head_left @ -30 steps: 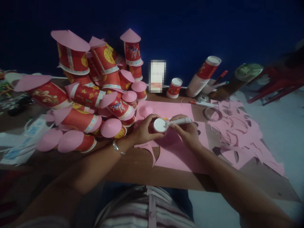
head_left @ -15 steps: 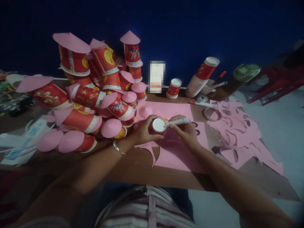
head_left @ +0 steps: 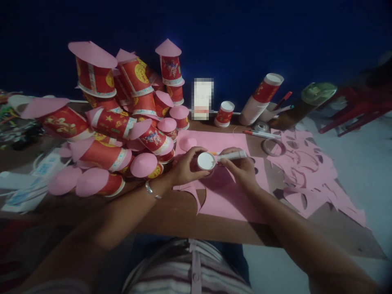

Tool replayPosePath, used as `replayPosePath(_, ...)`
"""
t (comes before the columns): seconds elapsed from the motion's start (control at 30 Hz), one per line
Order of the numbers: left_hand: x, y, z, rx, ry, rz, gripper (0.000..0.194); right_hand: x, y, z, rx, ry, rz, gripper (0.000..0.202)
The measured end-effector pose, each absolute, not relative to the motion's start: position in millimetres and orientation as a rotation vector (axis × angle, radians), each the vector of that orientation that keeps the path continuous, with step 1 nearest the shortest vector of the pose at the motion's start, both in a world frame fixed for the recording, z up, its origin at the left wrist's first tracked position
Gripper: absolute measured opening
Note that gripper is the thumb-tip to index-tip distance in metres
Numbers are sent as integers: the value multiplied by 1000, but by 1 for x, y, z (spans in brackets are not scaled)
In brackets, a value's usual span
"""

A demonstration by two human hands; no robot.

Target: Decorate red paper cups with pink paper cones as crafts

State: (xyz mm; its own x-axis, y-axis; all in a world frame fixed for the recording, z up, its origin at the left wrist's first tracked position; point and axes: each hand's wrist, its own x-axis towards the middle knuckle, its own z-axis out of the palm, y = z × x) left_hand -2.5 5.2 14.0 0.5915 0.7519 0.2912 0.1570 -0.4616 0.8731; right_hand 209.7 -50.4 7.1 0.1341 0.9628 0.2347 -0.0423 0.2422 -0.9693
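A small cup (head_left: 206,161) with a white top is held over pink paper (head_left: 228,202) by my left hand (head_left: 188,166), its fingers curled round the side. Between the fingers of my right hand (head_left: 240,165) is a whitish tube (head_left: 232,155), which points left at the cup's rim. The tube's tip is small and blurred. Behind the cup lies a pink paper cone (head_left: 188,143). An orange pen (head_left: 213,153) shows partly between my hands.
Red cups with pink cone tops (head_left: 105,155) are piled at the left. Cut pink scraps (head_left: 306,163) and a tape roll (head_left: 273,147) lie at the right. Farther back stand a red cup (head_left: 224,114), a cup stack (head_left: 253,110) and a bottle (head_left: 294,116).
The tube and my right hand have shifted slightly right, leaving the tip a little farther from the cup's middle. The cup has moved very slightly right with my left hand.
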Motion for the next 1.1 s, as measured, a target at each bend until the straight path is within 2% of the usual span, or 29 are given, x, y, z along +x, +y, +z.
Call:
replayPosePath(0.23,-3,3,18,1964,686,832,54,211,-50,6,-1052,-1153,1005,26)
replayPosePath(0.4,-1,7,10,1984,624,892,68,209,-53,11,-1045,-1240,939,22)
replayPosePath(1.1,-2,11,11,2080,600,899,59,209,-52,15,-1076,-1264,971,23)
